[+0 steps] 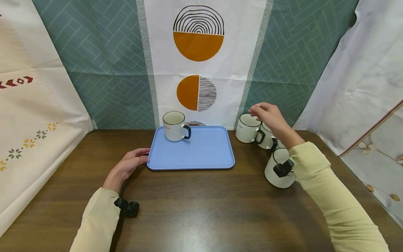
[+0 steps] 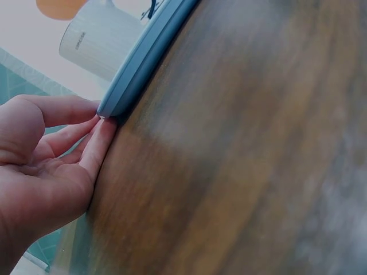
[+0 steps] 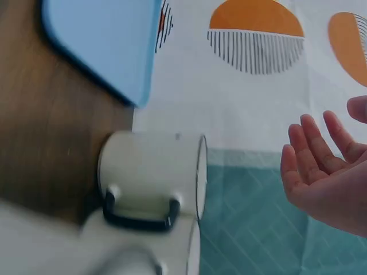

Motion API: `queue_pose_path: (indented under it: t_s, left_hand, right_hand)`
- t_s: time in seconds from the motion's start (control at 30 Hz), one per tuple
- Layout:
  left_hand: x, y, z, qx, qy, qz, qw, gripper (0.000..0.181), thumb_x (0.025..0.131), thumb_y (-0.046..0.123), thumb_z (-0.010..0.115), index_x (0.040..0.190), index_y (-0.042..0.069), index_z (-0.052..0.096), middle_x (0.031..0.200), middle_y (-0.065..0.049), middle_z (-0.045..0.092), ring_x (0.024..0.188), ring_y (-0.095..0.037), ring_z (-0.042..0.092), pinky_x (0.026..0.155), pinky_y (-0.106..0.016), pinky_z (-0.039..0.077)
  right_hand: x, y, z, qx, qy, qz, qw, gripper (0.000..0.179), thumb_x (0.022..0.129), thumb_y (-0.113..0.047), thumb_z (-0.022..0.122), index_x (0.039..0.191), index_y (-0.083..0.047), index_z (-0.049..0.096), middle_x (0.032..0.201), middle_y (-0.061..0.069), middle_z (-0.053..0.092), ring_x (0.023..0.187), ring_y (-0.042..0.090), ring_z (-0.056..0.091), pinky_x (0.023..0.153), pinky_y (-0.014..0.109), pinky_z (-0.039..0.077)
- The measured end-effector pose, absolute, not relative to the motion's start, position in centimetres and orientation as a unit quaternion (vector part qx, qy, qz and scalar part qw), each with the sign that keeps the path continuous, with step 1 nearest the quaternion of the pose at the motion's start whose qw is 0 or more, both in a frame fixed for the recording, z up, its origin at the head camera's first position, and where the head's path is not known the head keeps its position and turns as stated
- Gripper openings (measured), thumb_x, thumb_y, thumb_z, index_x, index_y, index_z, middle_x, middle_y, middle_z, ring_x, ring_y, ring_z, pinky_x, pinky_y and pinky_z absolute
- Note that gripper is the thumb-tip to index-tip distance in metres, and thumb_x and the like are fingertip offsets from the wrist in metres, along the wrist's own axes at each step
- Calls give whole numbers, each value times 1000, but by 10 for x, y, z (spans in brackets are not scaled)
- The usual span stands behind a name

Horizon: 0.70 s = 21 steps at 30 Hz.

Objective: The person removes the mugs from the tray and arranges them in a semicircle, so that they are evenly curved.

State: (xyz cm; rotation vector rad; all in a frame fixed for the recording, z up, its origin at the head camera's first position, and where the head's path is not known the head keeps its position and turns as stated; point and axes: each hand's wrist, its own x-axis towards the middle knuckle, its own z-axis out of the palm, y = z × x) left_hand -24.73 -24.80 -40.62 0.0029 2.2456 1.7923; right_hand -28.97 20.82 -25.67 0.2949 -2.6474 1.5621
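Note:
A white mug with a black rim and black handle stands upright on the left part of a blue tray. My left hand is at the tray's left edge; in the left wrist view its thumb and fingers pinch the rim. Over the group of mugs on the right, my right hand hangs in the air with loosely bent fingers and nothing in them. Nearest below it is another white mug, which in the right wrist view stands apart from the hand.
Beside that mug is another mug, and a further mug stands nearer me, partly covered by the right sleeve and wrist camera. All stand on the brown wooden table, right of the tray. Patterned cloths hang behind the table.

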Motion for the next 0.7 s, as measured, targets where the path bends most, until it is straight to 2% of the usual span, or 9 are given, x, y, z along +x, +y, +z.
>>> queue_pose_path:
  t_s: [0.17, 0.33, 0.43, 0.57, 0.7]
  left_hand:
    - [-247, -248, -406, 1, 775, 619, 131, 57, 97, 4, 51, 147, -9, 25, 148, -29, 28, 132, -39, 34, 110, -45, 29]
    - [-246, -247, -404, -1, 773, 621, 129, 58, 97, 4, 51, 147, -10, 25, 148, -30, 29, 132, -40, 35, 110, -46, 30]
    - [-246, -247, -405, -2, 772, 622, 130, 57, 97, 4, 51, 147, -10, 25, 147, -30, 29, 131, -40, 35, 110, -46, 30]
    - [-246, -247, -406, -5, 772, 622, 130, 58, 97, 4, 52, 147, -9, 26, 148, -29, 29, 132, -40, 35, 110, -46, 29]
    - [-247, -247, -405, -6, 772, 622, 131, 57, 97, 4, 51, 147, -9, 26, 148, -29, 29, 132, -39, 35, 110, -46, 29]
  right_hand:
    - [-313, 174, -269, 69, -833, 549, -4, 40, 103, -24, 45, 125, 8, 53, 128, 25, 54, 119, 31, 52, 102, 42, 42]
    - [-331, 139, -290, 30, -777, 628, -36, 39, 102, -18, 45, 128, 11, 50, 127, 26, 56, 113, 29, 58, 99, 35, 45]
    - [-337, 119, -305, 25, -763, 644, -50, 38, 101, -16, 47, 126, 13, 52, 115, 21, 62, 104, 27, 61, 98, 38, 46]
    - [-339, 94, -323, 38, -782, 620, -51, 35, 100, -18, 50, 118, 12, 58, 103, 19, 61, 96, 27, 59, 97, 41, 46]
    - [-340, 70, -336, 55, -813, 578, -41, 39, 100, -26, 51, 116, 7, 63, 107, 20, 60, 101, 30, 57, 97, 40, 45]
